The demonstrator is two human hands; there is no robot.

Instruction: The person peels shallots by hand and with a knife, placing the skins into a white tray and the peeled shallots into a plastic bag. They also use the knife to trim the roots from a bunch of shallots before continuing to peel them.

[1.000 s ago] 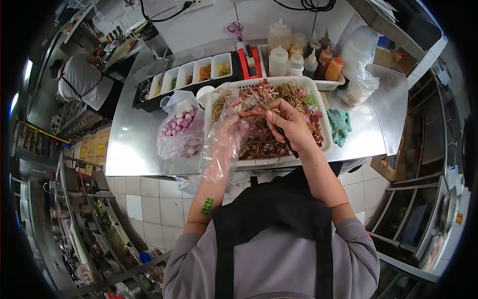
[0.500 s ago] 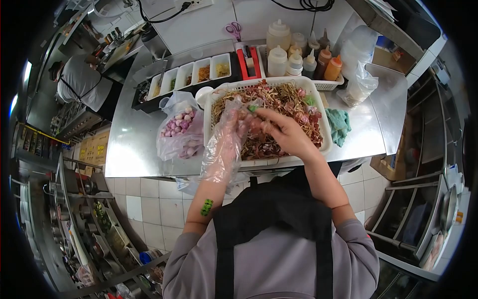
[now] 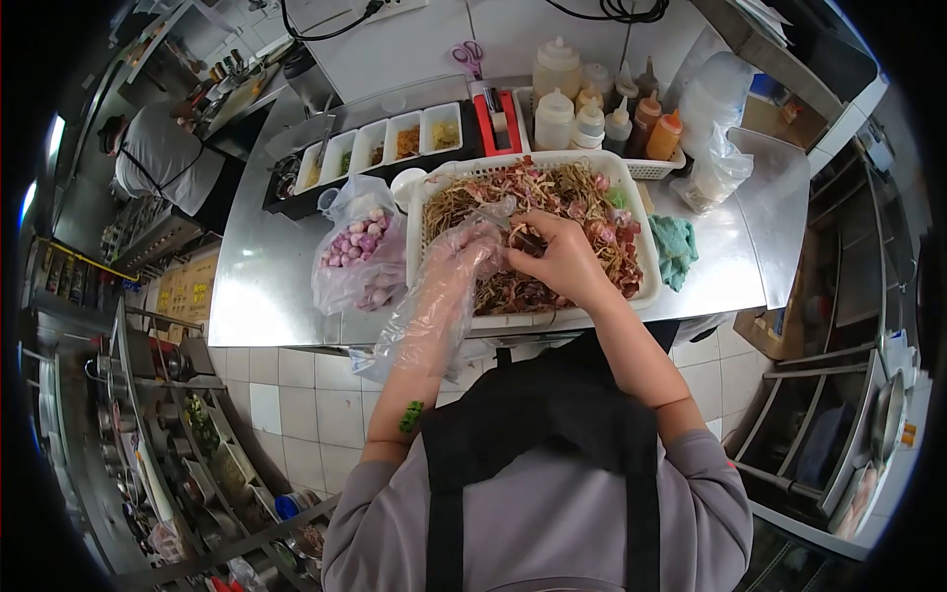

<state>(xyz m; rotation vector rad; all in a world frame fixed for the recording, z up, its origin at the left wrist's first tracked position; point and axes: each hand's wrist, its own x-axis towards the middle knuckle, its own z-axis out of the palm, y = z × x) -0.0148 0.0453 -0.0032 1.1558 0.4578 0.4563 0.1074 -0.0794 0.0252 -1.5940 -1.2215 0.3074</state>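
My left hand (image 3: 473,247), in a loose clear plastic glove, is closed over the white basket (image 3: 646,252). Whatever lies in its fingers is hidden. Close beside it, my bare right hand (image 3: 560,259) is bent with thumb and fingers drawn in toward the left fingertips. I cannot make out what it grips. Under both hands the basket holds a heap of unpeeled shallots (image 3: 604,235), dry stalks (image 3: 449,202) and loose reddish skins (image 3: 513,294). Left of the basket, peeled purple-white shallots (image 3: 357,240) sit in an open plastic bag (image 3: 330,286).
Behind the basket stand white condiment tubs (image 3: 446,126), a red tape dispenser (image 3: 496,123), purple scissors (image 3: 469,57) and several squeeze bottles (image 3: 554,118). A green cloth (image 3: 674,247) and a tied plastic bag (image 3: 712,178) lie right. Another person (image 3: 168,163) bends at the far left.
My left hand has turned lower and its glove cuff has slid looser. My right fingers have curled in from a stretched reach. A small green object at the fingertips no longer shows.
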